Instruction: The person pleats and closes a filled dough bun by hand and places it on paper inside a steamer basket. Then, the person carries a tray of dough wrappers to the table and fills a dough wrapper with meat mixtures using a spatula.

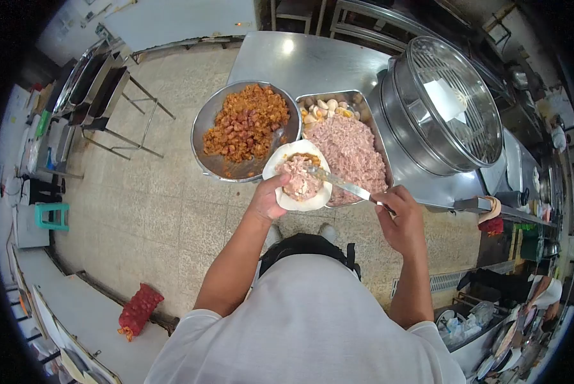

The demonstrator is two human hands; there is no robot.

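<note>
My left hand [269,197] is closed on the edge of a round white dough wrapper [309,203], thumb on top and the rest of the fingers hidden beneath. Pink minced meat and some orange-brown filling [306,157] lie on the wrapper. In my right hand [399,217] is the handle of a flat metal spatula [347,184], its tip touching the filling. A steel bowl [200,144] of orange-brown chunky filling stands just beyond my left hand. Beyond the right hand is a steel tray [371,112] with pink minced meat [351,150] and egg pieces [328,110].
The bowl and tray sit at the near edge of a steel table [261,57]. Stacked steamers [421,109] with a glass lid stand at its right. On the floor side are a metal rack [101,89], a green stool [51,216] and a red mesh sack [140,310].
</note>
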